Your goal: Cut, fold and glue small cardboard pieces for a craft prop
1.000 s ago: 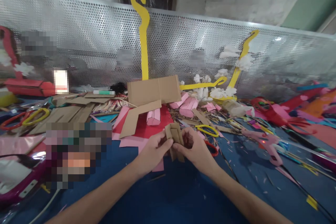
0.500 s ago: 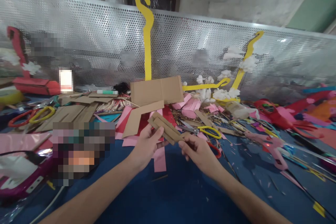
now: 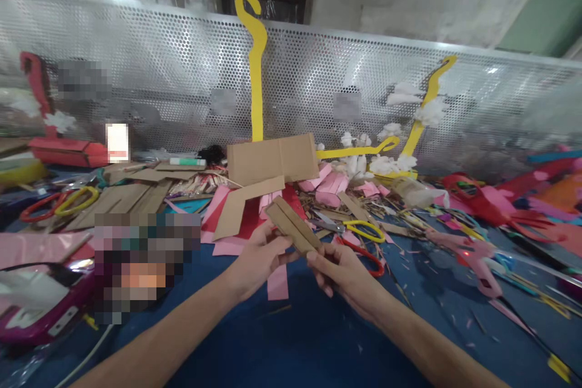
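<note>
Between my two hands is a narrow folded cardboard strip (image 3: 293,224), tilted with its upper end to the left. My left hand (image 3: 261,254) grips its left side from below, thumb near the lower edge. My right hand (image 3: 336,267) pinches the lower right end between thumb and fingers. Behind the strip lie an angled cardboard piece (image 3: 231,212) and red and pink paper (image 3: 225,247). A flat cardboard rectangle (image 3: 273,160) stands further back, with a yellow hook-topped shape (image 3: 257,85) rising behind it.
Scissors with yellow handles (image 3: 364,230) and a red-handled pair (image 3: 375,264) lie right of my hands. A pink glue gun (image 3: 468,254) with a red light rests further right. Cardboard scraps (image 3: 118,200) are piled at left. A perforated metal panel (image 3: 300,73) runs along the back.
The cardboard strip has turned in my hands, its layers now lying closer together. My right hand has moved further onto its lower end, and my left fingers have shifted lower.
</note>
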Available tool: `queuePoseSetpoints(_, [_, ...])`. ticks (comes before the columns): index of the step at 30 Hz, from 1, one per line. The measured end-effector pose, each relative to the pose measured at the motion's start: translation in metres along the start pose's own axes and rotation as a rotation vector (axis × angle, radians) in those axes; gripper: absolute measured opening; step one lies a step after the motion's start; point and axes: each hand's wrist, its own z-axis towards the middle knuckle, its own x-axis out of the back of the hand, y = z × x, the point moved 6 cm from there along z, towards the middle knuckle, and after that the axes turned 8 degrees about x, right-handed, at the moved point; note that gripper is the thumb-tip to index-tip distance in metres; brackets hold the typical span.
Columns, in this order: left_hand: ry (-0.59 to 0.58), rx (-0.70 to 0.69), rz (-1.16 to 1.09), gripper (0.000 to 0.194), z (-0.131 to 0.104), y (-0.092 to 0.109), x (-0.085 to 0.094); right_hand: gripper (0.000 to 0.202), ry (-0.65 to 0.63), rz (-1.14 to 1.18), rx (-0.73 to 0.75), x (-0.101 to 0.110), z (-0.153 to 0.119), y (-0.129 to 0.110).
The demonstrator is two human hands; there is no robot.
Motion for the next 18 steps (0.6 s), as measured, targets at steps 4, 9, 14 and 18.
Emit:
queuePoseSetpoints(4, [0.044, 0.003, -0.026, 0.021, 0.0, 0.001, 0.003, 0.044, 0.007, -0.008, 0.03, 0.001, 0.001, 0.002])
queuePoseSetpoints(9, [0.132, -0.076, 0.03, 0.024, -0.001, 0.009, 0.011, 0.045, -0.017, -0.042, 0.076, 0.002, 0.001, 0.0])
queuePoseSetpoints(14, [0.083, -0.038, -0.01, 0.024, -0.002, 0.008, 0.008, 0.045, 0.014, -0.063, 0.063, 0.003, 0.001, -0.002])
queuePoseSetpoints(18, [0.055, -0.033, -0.03, 0.025, -0.002, 0.004, 0.004, 0.046, 0.034, -0.089, 0.066, 0.004, 0.0, -0.002])
